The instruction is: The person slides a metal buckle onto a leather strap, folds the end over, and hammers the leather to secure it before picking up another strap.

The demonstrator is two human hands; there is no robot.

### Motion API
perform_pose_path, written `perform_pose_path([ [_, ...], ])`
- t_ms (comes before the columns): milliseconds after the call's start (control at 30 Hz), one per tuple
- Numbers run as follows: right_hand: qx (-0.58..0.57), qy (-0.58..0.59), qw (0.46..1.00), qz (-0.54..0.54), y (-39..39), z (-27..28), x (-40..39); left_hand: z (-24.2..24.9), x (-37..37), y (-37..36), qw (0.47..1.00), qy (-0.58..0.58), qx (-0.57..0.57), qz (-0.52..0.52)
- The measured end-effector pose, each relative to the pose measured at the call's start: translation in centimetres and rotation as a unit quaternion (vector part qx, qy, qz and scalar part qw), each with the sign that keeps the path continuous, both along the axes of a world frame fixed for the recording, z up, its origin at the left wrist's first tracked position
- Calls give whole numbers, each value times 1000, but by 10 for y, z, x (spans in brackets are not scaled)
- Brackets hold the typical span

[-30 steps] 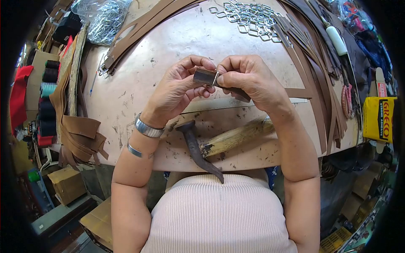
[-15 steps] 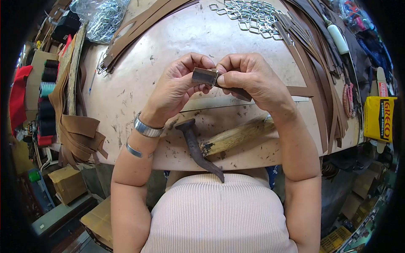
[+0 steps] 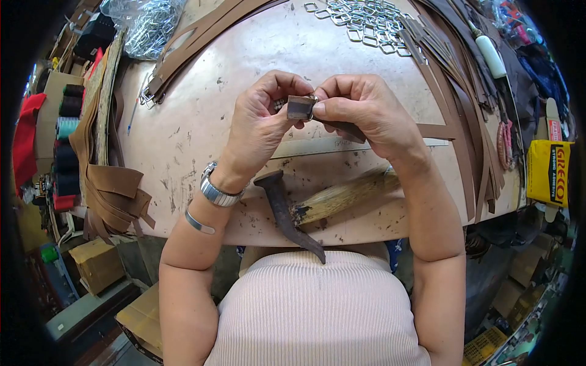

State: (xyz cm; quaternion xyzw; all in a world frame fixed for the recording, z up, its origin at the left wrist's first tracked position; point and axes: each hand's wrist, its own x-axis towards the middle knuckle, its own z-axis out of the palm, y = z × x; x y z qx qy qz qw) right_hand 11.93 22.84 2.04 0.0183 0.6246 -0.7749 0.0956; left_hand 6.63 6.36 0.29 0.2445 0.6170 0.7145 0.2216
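Note:
Both hands are raised over the table, pinching a short brown leather strap [image 3: 300,108] that passes through a small metal ring at its middle. My left hand [image 3: 264,116] is closed on the strap's left end, which is bent and shows a dark underside. With thumb and finger, my right hand [image 3: 366,113] grips it just right of the ring, and the strap's tail hangs below that palm. Fingers hide much of the ring. Below the hands lies a hammer with a dark, curved metal head [image 3: 282,210] and a worn wooden handle [image 3: 345,195].
A metal ruler [image 3: 293,148] lies behind the hammer. Rectangular metal rings [image 3: 369,27] are heaped at the back, with a bag of more [image 3: 152,30] at back left. Leather straps [image 3: 455,122] line the right; more leather [image 3: 116,183] hangs left. A yellow adhesive pack [image 3: 549,172] is far right.
The strap's left end has turned and now looks shorter, pulled in toward the ring. My left hand and wrist have shifted slightly right. My right hand has barely moved.

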Motion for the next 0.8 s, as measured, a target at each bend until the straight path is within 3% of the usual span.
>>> perform_pose_path([
  [133, 23, -1, 1000, -15, -3, 6, 2, -1, -1, -2, 999, -28, 24, -18],
  [233, 28, -4, 1000, -9, 0, 8, 2, 3, -4, -6, 974, -183, 99, -90],
  [433, 31, 17, 999, 10, 2, 6, 2, -1, -8, -11, 943, -265, 123, -161],
  [633, 29, 23, 999, 17, 1, 4, 2, 0, -9, -11, 955, -228, 85, -171],
  [800, 115, 22, 993, -1, 5, 0, -1, -2, -7, -6, 983, -140, 73, -94],
])
